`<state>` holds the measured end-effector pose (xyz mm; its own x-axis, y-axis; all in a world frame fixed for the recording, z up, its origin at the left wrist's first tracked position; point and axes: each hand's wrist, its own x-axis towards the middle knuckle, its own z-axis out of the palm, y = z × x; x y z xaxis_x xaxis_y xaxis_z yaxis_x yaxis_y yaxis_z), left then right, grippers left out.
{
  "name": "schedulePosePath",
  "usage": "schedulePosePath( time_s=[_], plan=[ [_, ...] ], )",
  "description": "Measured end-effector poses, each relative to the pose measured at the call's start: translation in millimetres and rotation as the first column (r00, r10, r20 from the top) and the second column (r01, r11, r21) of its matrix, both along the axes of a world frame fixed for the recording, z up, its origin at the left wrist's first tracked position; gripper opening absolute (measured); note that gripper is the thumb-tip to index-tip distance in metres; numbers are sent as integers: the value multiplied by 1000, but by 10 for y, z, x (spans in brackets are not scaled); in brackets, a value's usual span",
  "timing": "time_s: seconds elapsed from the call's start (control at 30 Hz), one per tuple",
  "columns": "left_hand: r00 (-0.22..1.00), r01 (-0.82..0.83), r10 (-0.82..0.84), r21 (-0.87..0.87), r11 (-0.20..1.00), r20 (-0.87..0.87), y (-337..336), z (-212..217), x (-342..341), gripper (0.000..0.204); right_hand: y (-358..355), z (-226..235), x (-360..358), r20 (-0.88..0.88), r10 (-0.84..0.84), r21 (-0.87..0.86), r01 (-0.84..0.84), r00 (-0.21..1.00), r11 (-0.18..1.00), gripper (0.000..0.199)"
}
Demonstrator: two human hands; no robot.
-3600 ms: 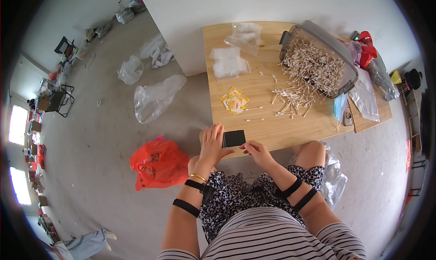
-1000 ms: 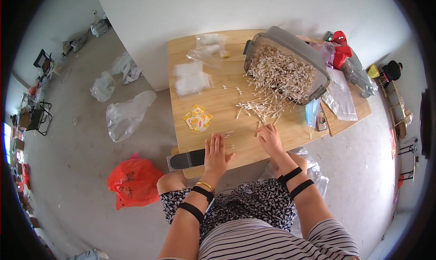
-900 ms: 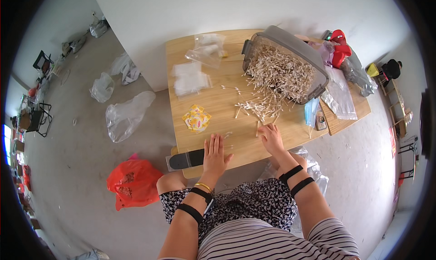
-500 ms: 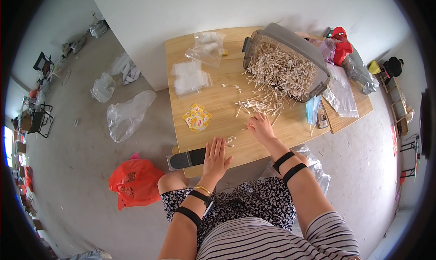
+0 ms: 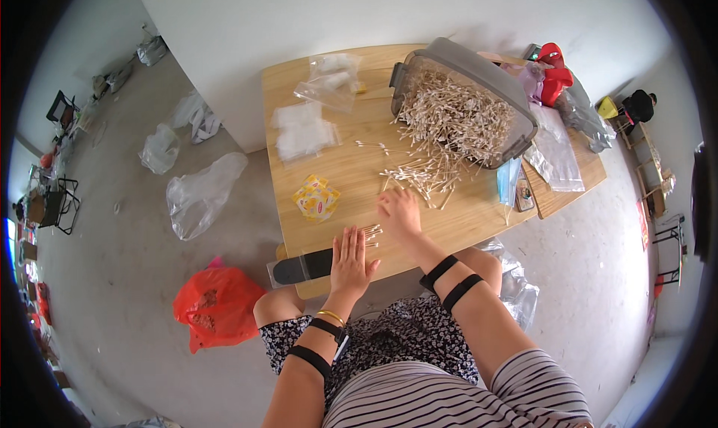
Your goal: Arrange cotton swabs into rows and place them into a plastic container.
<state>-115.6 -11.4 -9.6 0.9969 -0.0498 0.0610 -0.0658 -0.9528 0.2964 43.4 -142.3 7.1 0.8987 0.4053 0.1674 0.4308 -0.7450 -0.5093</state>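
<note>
- We had a small bunch of cotton swabs (image 5: 372,233) near the front edge of the table, lying side by side, their tips showing just past the fingers of our left hand (image 5: 349,267).
- We kept that hand flat, fingers straight and together with the thumb apart, over one end of a dark rounded strip in a clear sleeve (image 5: 307,266); whether it also pressed the swabs we could not tell.
- We had brought our right hand (image 5: 400,213) in from the loose pile half a second earlier, and it was now just beside the bunch. We judged that this drew the handling of the swabs toward the left hand.
- We saw its fingers bent, but blur hid the tips, so we could not tell whether they gripped a swab.
- We had the loose swabs (image 5: 428,175) beyond it, spilling from a tipped grey bin (image 5: 471,58) packed with more.
- We had yellow sachets (image 5: 316,198) left of the right hand, with white packets (image 5: 303,133) farther back on the wooden table (image 5: 351,194).
- We had a pale blue mask (image 5: 508,181) by the bin, and a red plastic bag (image 5: 217,305) on the floor to our left.
</note>
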Motion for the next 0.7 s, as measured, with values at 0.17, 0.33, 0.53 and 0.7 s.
schedulePosePath(
  time_s=[0.17,0.33,0.53,0.7],
  plan=[
    [999,12,-13,20,1000,30,5,53,-2,79,-80,52,290,14,-314,-188,310,949,932,52],
    [999,29,-29,9,1000,35,9,53,-50,76,106,-33,410,47,-409,-238,408,911,881,35],
    [998,40,-40,6,999,48,-12,21,-40,74,-2,-185,245,26,-192,-93,193,981,977,6],
    [999,42,-42,6,999,11,3,12,-26,74,-95,-108,-148,-59,125,3,-125,990,992,5]
  ],
)
